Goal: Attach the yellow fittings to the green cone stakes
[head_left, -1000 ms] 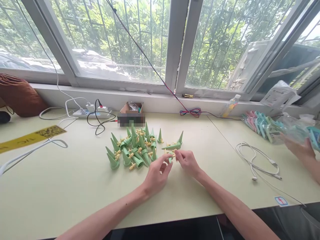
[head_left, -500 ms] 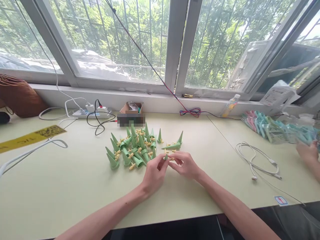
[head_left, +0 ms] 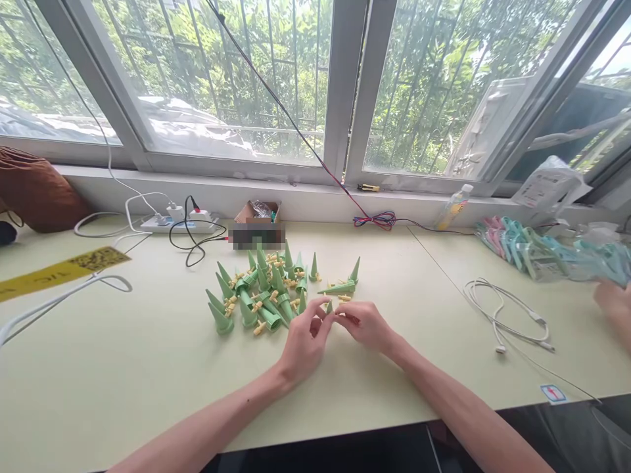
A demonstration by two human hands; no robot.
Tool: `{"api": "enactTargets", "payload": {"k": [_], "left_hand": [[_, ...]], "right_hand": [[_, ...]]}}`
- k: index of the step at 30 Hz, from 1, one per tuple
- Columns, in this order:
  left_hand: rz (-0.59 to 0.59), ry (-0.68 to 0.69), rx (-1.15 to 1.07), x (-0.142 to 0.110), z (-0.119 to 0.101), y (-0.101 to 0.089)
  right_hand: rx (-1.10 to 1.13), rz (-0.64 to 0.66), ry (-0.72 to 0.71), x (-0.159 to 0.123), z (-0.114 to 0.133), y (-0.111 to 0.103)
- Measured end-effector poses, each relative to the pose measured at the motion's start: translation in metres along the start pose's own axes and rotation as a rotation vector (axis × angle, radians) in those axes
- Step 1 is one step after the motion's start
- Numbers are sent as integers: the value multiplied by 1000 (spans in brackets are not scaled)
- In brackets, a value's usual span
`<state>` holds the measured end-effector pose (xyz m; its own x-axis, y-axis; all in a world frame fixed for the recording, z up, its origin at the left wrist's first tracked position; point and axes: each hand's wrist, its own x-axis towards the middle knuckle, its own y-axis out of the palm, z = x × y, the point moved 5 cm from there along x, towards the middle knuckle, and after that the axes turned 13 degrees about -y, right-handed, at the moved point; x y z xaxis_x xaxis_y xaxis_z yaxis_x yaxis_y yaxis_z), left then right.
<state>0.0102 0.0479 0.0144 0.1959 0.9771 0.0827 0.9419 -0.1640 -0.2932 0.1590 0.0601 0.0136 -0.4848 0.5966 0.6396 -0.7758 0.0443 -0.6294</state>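
Note:
My left hand (head_left: 303, 341) is closed in a pinch around a small green plastic spike (head_left: 330, 307), whose tip shows above the fingers. My right hand (head_left: 369, 325) meets it from the right, thumb and fingers pressed together against the spike's side; what they grip is too small to make out. To the left and behind stands a heap of green plastic spikes (head_left: 266, 295), many with small yellow valve pieces (head_left: 259, 328) fitted across them. Just beyond my right hand lie a loose green spike (head_left: 340, 288) and a few yellow pieces (head_left: 344, 298).
A coiled white cable (head_left: 513, 315) lies to the right. Another person's hand (head_left: 614, 302) is at the far right near bagged pastel plastic items (head_left: 537, 253). Behind are a cardboard box (head_left: 259, 211), a power strip (head_left: 182, 225) and a bottle (head_left: 453, 207). A yellow tag (head_left: 64, 269) hangs at left.
My right fingers have drawn closer together at the spike, and the yellow piece earlier seen by them is now mostly hidden. My left hand barely moved. The other person's hand shifted slightly right.

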Motion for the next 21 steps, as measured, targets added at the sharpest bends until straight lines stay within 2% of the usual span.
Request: {"api": "enactTargets", "payload": {"k": [3,7,9,15,21], "left_hand": [[-11,-6,-46,-1,-2,-1],[17,9,-29,-1,0,1],[39,21,2,-1,3,3],[82,66,59,-3,5,7],[92,81,72,-3,5,8]], "right_hand": [[-37,-157,29,1,-1,-13],[-213,-492,194,-2,-9,-40],[-284,-588,261,-5,-17,-49],[-341,-584,408,-18,-58,-56],[-353,-427,512,-24,-89,-56]]}}
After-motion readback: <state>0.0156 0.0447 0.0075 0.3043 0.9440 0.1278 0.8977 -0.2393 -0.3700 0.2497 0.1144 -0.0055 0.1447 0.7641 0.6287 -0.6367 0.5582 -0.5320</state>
